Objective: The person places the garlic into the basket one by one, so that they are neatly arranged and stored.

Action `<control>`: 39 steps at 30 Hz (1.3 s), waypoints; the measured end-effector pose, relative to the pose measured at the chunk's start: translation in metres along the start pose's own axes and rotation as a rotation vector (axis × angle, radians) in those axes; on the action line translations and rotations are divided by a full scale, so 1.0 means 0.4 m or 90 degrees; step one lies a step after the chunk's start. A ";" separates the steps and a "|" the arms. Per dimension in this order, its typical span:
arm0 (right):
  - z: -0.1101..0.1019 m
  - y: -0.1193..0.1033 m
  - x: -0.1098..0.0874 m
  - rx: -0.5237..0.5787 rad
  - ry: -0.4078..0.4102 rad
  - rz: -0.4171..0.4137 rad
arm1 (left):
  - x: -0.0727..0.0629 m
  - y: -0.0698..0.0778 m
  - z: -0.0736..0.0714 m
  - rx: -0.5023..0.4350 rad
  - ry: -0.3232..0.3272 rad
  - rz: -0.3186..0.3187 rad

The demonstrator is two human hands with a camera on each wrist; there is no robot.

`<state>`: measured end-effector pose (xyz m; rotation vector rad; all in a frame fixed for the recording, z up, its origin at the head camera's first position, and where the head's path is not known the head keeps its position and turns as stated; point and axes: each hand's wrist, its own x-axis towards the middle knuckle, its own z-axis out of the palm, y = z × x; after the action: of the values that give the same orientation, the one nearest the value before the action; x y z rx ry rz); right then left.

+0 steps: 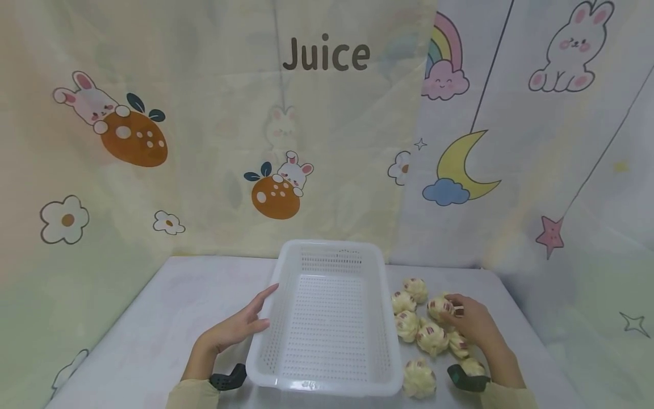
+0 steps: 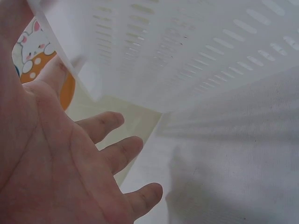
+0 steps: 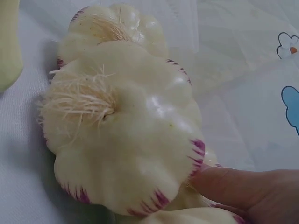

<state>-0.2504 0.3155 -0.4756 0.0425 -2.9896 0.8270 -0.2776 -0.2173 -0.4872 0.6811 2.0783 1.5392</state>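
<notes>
A white plastic basket [image 1: 327, 318] with slotted walls stands in the middle of the table, its inside bare. My left hand [image 1: 237, 326] is at the basket's left side, fingers spread and fairly straight, index finger by the rim. In the left wrist view the palm [image 2: 60, 154] faces the slotted wall [image 2: 187, 51], and three fingers stick out below the rim. On the right, my right hand [image 1: 472, 318] holds a garlic bulb [image 1: 440, 308] between thumb and fingers. Close up, the thumb [image 3: 238, 186] lies at the edge of a cream, purple-streaked bulb [image 3: 135, 126] with stringy roots.
Several more garlic bulbs [image 1: 432, 338] lie in a group between the basket and my right arm. One bulb [image 1: 419, 378] sits apart near the basket's front right corner. A printed cloth [image 1: 337, 130] hangs behind the white table [image 1: 204, 284].
</notes>
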 end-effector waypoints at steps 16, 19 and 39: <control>0.001 -0.009 0.004 -0.011 -0.047 0.015 | 0.004 -0.001 0.000 0.007 0.010 -0.013; 0.007 -0.011 0.007 -0.011 -0.053 0.008 | 0.003 -0.004 -0.002 0.006 0.009 -0.008; 0.011 -0.016 0.014 -0.004 -0.051 -0.017 | 0.003 -0.006 -0.002 0.022 0.010 0.004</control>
<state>-0.2558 0.3077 -0.4760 0.1184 -3.0590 0.8337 -0.2791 -0.2177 -0.4896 0.6898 2.1204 1.5208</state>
